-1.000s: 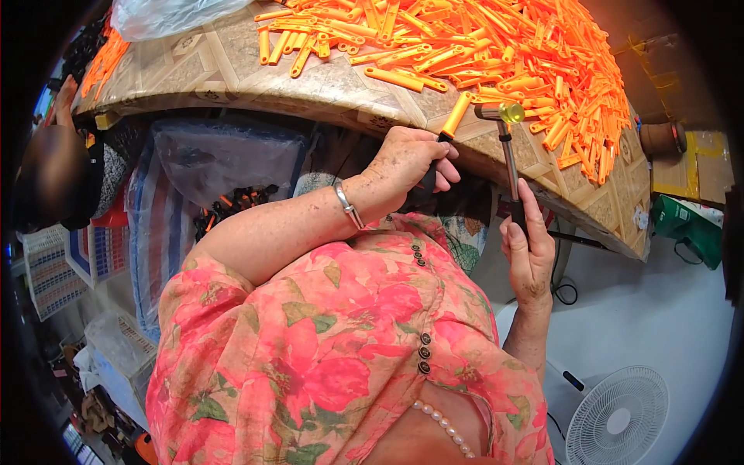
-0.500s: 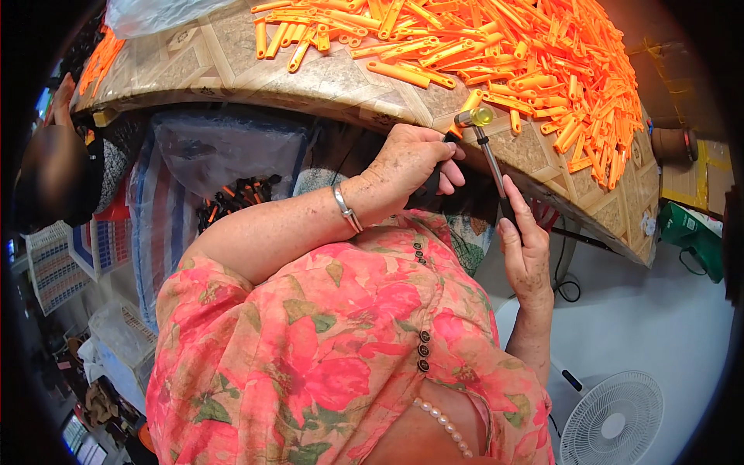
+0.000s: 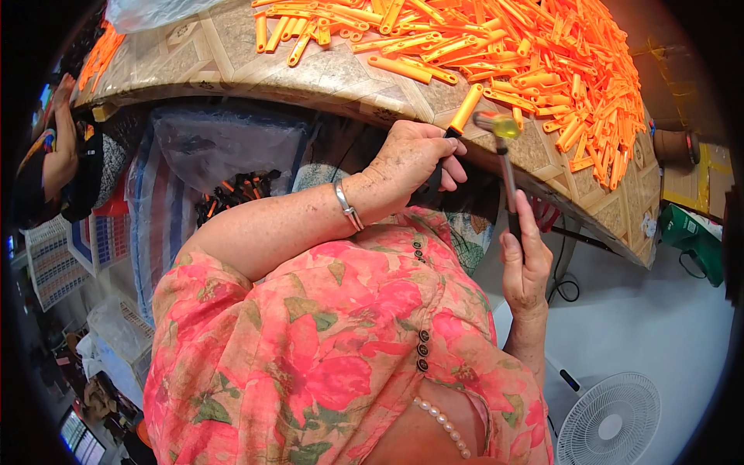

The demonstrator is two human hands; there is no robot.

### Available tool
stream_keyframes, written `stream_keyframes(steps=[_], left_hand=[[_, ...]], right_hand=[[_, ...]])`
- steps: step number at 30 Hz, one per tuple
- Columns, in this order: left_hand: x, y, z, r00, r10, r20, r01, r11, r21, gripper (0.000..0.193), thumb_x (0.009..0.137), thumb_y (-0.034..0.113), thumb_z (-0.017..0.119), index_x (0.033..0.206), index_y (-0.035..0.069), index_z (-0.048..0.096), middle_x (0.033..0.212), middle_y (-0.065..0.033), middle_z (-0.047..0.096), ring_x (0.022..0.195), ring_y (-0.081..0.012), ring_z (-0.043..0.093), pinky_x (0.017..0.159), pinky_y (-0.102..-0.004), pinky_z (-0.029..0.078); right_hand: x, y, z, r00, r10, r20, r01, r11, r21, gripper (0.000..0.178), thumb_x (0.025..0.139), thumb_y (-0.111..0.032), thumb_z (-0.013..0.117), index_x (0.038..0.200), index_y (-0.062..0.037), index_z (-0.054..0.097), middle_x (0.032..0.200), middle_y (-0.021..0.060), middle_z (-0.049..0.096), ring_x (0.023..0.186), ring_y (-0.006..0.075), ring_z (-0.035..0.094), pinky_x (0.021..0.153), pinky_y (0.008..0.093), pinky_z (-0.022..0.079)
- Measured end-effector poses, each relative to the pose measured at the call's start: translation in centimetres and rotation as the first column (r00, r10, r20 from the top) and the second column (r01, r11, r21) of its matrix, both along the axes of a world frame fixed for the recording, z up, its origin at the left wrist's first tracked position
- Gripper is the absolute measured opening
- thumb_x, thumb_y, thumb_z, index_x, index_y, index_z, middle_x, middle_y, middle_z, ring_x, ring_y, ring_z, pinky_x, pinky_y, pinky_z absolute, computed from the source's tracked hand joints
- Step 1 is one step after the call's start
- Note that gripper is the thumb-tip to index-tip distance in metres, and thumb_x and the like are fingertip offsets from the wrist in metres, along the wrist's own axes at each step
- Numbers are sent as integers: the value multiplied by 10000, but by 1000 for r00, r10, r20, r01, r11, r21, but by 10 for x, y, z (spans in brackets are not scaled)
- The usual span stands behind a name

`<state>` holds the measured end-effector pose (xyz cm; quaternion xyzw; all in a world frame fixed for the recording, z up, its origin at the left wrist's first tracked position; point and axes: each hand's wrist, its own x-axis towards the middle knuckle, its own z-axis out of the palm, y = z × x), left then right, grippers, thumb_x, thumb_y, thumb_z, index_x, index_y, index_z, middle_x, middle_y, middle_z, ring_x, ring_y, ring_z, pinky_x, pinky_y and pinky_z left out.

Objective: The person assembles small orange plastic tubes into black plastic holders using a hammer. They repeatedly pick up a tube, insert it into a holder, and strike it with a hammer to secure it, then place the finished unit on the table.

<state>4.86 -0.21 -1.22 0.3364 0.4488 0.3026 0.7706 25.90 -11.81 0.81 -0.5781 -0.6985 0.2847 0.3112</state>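
Note:
My left hand (image 3: 422,159) is closed around a black part, mostly hidden by the fingers. An orange plastic handle (image 3: 467,108) sits on the end of that part and points up and right, close to the table edge. In my right hand (image 3: 527,267) is a small hammer (image 3: 509,174) with a metal shaft, a dark grip and a translucent yellow face. Its head is slightly blurred and stands to the right of the orange handle, apart from it. A large pile of orange plastic handles (image 3: 542,81) covers the table beyond both hands.
The table (image 3: 310,85) has a patterned cover and a curved near edge. Below it, left, a striped bag (image 3: 159,194) lined with clear plastic holds black and orange pieces (image 3: 240,194). A white fan (image 3: 612,422) stands lower right. Another person's arm (image 3: 62,159) shows far left.
The hammer head has moved right, off the orange handle, which now shows in full. My left hand has barely moved. The other person's arm at far left has shifted.

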Motion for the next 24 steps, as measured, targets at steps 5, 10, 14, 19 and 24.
stream_keyframes(steps=[5, 10, 14, 19, 24], left_hand=[[2, 0, -6, 1000, 0, 11, 0, 1000, 17, 229, 976, 151, 520, 1008, -32, 655, 717, -88, 685, 568, -105, 619, 543, -218, 482], [1, 0, -4, 1000, 10, 11, -11, 1000, 14, 223, 976, 152, 525, 999, -28, 655, 709, -86, 683, 568, -108, 618, 542, -221, 482], [2, -1, -2, 1000, 22, 18, -22, 1000, 10, 218, 974, 152, 527, 995, -21, 658, 704, -87, 682, 564, -109, 618, 541, -219, 483], [3, 0, -8, 1000, 22, 23, -22, 999, 29, 217, 975, 155, 527, 986, -15, 662, 704, -88, 682, 560, -108, 618, 530, -214, 481], [3, -2, -3, 1000, 23, 7, -23, 1000, 20, 220, 976, 148, 520, 985, -21, 660, 705, -91, 683, 559, -111, 619, 546, -209, 484]], right_hand=[[-4, 3, -3, 1000, -8, 10, 10, 992, -129, 559, 890, 83, 526, 1430, -46, 465, 1257, 201, 628, 957, 263, 680, 808, 329, 517], [-3, 3, 7, 999, -34, -1, 34, 995, -96, 555, 895, 78, 514, 1433, -48, 464, 1181, 171, 625, 897, 229, 645, 767, 319, 502], [-4, 2, -1, 1000, 6, 17, -7, 999, 34, 549, 912, 48, 523, 1444, -72, 457, 1099, 144, 624, 904, 217, 601, 768, 311, 483], [-10, 8, 5, 1000, -3, 20, 5, 992, -123, 552, 913, 38, 549, 1444, -81, 456, 1223, 209, 640, 1059, 272, 666, 867, 340, 508], [3, -5, -7, 999, -29, -40, 30, 999, 11, 548, 921, 30, 536, 1451, -82, 451, 1129, 156, 611, 937, 202, 613, 786, 297, 480]])
